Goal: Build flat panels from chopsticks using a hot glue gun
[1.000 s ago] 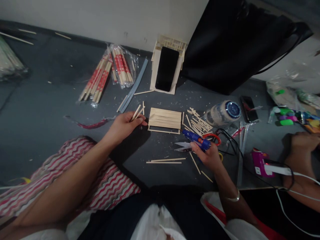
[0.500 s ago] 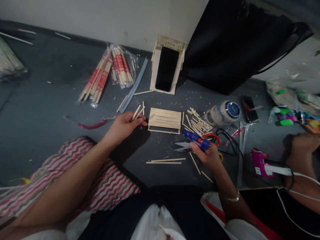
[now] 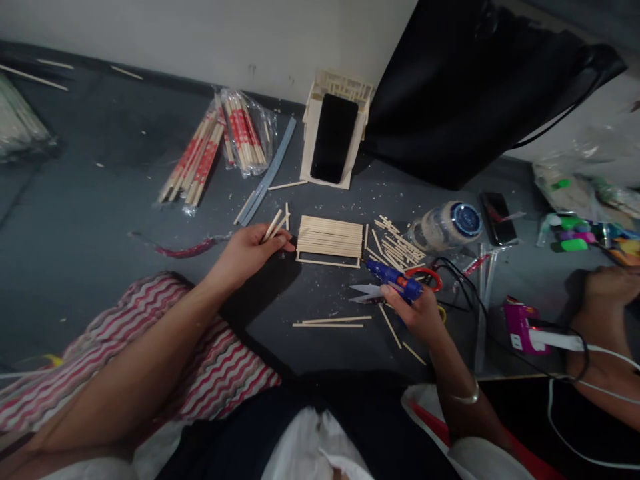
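My left hand [image 3: 257, 252] is closed on a few wooden sticks [image 3: 275, 225], close to the left end of a small panel of sticks [image 3: 330, 235] laid side by side. Near its front edge the panel has a gap, bordered by one more stick. In my right hand [image 3: 419, 312] is a blue glue gun [image 3: 393, 278], its nozzle at the panel's front right corner. Scissors [image 3: 367, 292] with an orange handle lie under the glue gun, partly hidden. Two loose sticks [image 3: 330, 325] rest on the table in front of the panel.
Cut sticks [image 3: 397, 247] lie beside a jar [image 3: 445, 223] at the right. A phone [image 3: 335, 138] leans on a stick-built frame behind. Wrapped chopsticks [image 3: 195, 157] are at the back left. A purple power adapter [image 3: 523, 327] with cables sits near another person's arm [image 3: 607, 327].
Both hands stay almost where they were, with the glue gun nozzle still at the panel's corner. The other person's arm at the right has shifted slightly.
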The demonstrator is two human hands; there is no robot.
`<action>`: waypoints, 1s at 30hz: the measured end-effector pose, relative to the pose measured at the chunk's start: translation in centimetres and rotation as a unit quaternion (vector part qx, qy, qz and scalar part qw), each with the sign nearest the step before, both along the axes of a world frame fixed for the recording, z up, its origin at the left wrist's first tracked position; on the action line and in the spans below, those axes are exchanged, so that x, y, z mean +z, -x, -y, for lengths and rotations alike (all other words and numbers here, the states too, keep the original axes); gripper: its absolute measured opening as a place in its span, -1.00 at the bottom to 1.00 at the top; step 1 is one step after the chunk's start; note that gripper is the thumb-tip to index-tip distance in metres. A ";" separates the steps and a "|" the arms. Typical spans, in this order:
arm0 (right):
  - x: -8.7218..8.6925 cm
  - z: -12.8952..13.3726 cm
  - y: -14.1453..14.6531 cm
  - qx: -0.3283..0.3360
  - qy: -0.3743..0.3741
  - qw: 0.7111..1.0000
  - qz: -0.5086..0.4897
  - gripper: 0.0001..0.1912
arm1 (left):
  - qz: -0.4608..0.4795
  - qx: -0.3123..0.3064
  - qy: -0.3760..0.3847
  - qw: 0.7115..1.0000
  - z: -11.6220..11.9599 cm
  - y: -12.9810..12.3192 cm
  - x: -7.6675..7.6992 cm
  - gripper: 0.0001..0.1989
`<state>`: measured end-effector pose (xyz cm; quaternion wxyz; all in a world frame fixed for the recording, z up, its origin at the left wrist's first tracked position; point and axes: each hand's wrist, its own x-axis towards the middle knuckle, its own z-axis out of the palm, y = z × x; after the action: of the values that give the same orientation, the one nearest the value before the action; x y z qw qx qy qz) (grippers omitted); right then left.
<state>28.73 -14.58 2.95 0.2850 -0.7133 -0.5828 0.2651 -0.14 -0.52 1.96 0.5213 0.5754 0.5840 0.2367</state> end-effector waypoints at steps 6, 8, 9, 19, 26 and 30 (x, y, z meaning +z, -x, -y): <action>0.8 0.4 -0.2 -0.036 0.004 0.997 -0.062 -0.65 | 0.024 0.011 0.035 0.999 -0.2 -0.1 0.3 -0.75; 1.3 0.5 -0.6 -0.030 -0.029 0.999 -0.031 -0.70 | 0.033 0.022 0.034 0.999 -0.2 -0.1 0.8 -0.75; 1.5 0.5 -0.9 -0.020 -0.059 0.998 0.005 -0.73 | 0.042 0.025 0.031 0.998 -0.2 -0.1 1.1 -0.76; 4.6 -0.6 -6.0 -0.079 -0.204 0.905 0.365 -0.50 | 0.187 0.075 -0.031 0.979 0.1 -0.2 2.3 -0.86; 9.8 -6.8 -7.8 -0.191 -0.067 0.861 0.466 -0.21 | 0.183 0.086 -0.039 0.979 0.3 0.0 3.1 -0.86; 8.5 -8.8 -9.2 -0.125 -0.062 0.894 0.425 -0.20 | 0.177 0.087 -0.040 0.980 0.2 0.0 3.0 -0.95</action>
<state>37.93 -5.74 11.45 0.0840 -0.8058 -0.5699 -0.1375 -0.15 -0.72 5.00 0.5702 0.4919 0.5205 0.4025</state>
